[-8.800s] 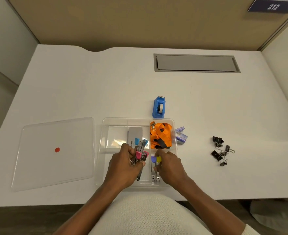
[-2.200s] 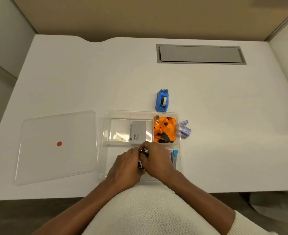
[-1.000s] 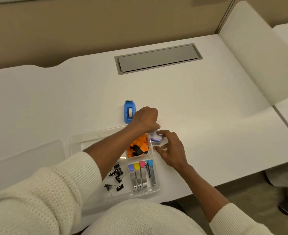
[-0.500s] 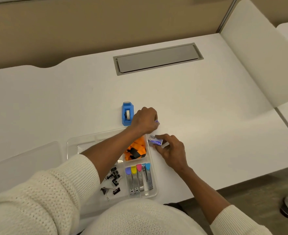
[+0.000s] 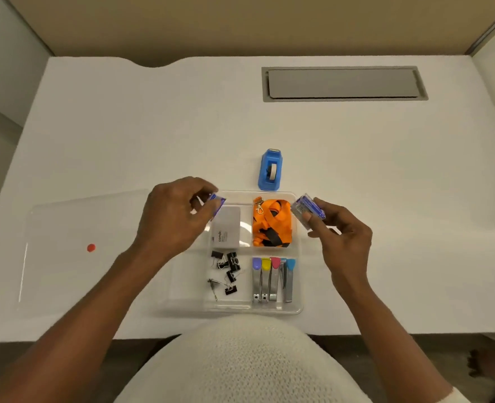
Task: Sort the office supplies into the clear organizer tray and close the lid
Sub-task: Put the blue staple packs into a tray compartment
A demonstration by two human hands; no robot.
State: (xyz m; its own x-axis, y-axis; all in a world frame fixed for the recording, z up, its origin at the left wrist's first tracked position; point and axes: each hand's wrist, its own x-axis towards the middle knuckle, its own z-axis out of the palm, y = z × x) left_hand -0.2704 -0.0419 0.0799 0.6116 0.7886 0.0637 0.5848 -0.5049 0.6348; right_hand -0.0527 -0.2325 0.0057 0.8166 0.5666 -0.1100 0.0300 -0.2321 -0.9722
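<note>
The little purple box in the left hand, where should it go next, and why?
Probably down into the organizer tray, in the back-left compartment beside the grey card. The left hand already holds the purple box above it, and the other compartments hold the binder clips, lanyard and staplers.

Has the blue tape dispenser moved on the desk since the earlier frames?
No. The tape dispenser sits just beyond the tray's far edge, above the orange strap, as before; only the camera shifted.

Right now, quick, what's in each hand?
Left hand: closed on a small purple box.
Right hand: closed on a clear purple box, maybe staples.
</note>
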